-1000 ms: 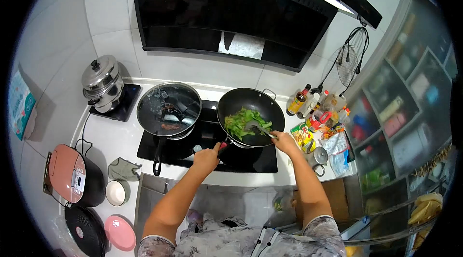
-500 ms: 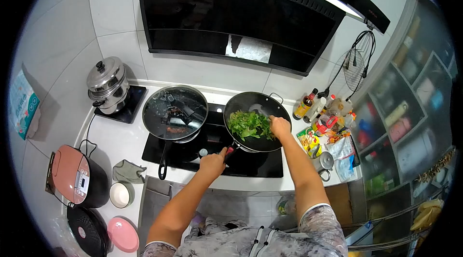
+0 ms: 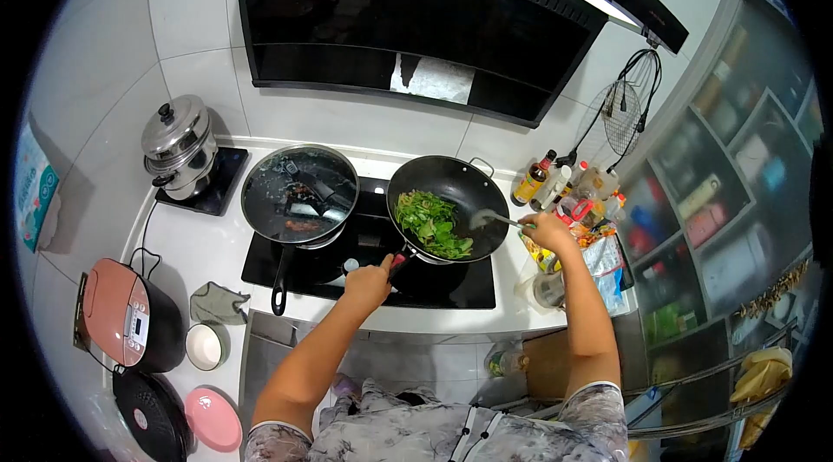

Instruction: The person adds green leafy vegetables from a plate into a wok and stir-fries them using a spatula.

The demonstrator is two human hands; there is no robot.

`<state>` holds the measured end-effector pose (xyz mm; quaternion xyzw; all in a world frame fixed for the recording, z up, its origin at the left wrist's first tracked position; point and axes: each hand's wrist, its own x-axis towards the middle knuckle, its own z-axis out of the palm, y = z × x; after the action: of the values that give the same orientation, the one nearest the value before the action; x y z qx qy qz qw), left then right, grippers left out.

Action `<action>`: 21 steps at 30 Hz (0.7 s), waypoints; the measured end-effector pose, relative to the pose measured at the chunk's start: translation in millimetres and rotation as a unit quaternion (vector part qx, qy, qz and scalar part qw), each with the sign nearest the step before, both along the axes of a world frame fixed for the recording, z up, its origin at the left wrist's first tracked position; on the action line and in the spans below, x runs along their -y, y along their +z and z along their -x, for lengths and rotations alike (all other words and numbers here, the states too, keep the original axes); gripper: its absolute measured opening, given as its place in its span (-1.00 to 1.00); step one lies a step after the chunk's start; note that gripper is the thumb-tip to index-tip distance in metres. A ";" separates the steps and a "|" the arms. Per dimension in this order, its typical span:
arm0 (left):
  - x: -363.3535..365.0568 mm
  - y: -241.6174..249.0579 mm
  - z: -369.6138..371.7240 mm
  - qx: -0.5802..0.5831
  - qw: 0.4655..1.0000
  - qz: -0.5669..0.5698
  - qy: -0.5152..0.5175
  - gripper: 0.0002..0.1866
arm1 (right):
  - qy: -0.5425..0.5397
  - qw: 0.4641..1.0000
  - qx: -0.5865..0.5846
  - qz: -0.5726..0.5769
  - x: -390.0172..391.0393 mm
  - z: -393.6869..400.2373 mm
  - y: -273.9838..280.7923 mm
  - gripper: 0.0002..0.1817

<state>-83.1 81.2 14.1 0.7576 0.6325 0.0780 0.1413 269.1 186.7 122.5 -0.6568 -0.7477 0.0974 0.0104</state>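
My left hand [image 3: 369, 283] is closed around the handle [image 3: 398, 261] of a dark wok [image 3: 482, 189] on the right side of the stove. Chopped leafy greens [image 3: 431, 223] lie in the left part of the wok. My right hand [image 3: 548, 231], also closed, grips a spatula [image 3: 488, 218] at the wok's right rim. The spatula's grey head rests against the bare inner wall, apart from the greens.
Left of the wok, a frying pan [image 3: 305, 200] with a dark utensil in it sits on the black stove [image 3: 364, 275]. Bottles [image 3: 534, 177] and packets crowd the right counter. A steamer pot [image 3: 180, 145], rice cooker [image 3: 130, 314], cup [image 3: 206, 347] and pink plate [image 3: 213, 419] stand left.
My right hand has moved right, out of the wok to beyond its rim, and the spatula now shows. The greens lie further left in the wok. My left hand keeps its grip.
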 end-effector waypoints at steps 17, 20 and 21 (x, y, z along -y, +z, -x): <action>0.2 -6.2 -1.4 -0.001 0.999 -0.050 0.009 -0.42 | -0.111 0.949 -0.286 -0.075 -81.3 25.7 -131.9 -0.67; -2.7 -12.6 0.5 -0.006 0.999 -0.034 0.015 -0.34 | -0.176 0.922 -0.340 -0.065 -125.4 35.6 -183.8 -0.66; -2.2 -11.7 0.5 -0.005 0.999 -0.038 0.014 -0.34 | -0.214 0.900 -0.379 -0.016 -89.3 75.2 -129.5 -0.66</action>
<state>-83.6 83.4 2.4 0.7540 0.6402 0.1000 0.1082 193.9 276.0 -7.0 -0.7138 -0.5302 0.3230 0.3241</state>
